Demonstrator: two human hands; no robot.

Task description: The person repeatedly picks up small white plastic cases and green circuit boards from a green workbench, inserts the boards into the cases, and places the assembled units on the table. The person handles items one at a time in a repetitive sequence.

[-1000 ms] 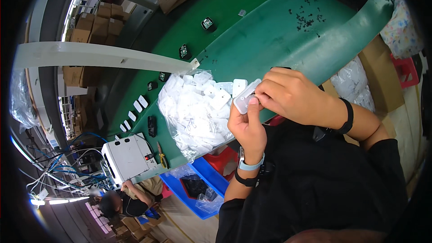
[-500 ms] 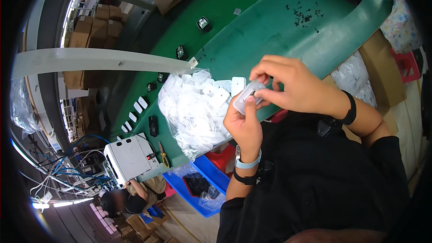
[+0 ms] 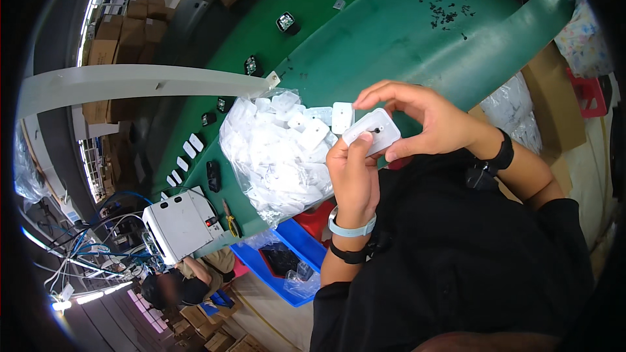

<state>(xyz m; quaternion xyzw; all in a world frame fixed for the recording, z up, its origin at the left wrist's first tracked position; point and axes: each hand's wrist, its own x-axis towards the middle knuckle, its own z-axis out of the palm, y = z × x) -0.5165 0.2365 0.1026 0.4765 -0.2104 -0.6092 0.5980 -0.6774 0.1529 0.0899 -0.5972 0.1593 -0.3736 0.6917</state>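
My left hand (image 3: 353, 182) is closed on a white plastic cover (image 3: 386, 137), a rounded rectangle with a raised rim, and its thumb presses on the inner face. In the middle of the cover sits a small black part (image 3: 376, 130), seemingly a grommet or plug. Beside the cover, my right hand (image 3: 438, 119) is open, fingers curved and apart, with the thumb near the cover's right edge. Just left of my hands, a clear plastic bag (image 3: 270, 168) spills over with similar white covers. One loose white cover (image 3: 342, 117) lies between bag and hands.
Small black parts (image 3: 447, 10) lie scattered on the green table (image 3: 365, 52). Black housings (image 3: 286, 23) and white covers (image 3: 189, 149) line the green strip beyond. Pliers (image 3: 231, 220), a white machine (image 3: 181, 225) and a blue bin (image 3: 297, 238) are at left; another person (image 3: 186, 283) sits behind.
The white cover has turned to show its inner face and the black part. My right fingers have lifted away and spread. The whole view has shifted slightly.
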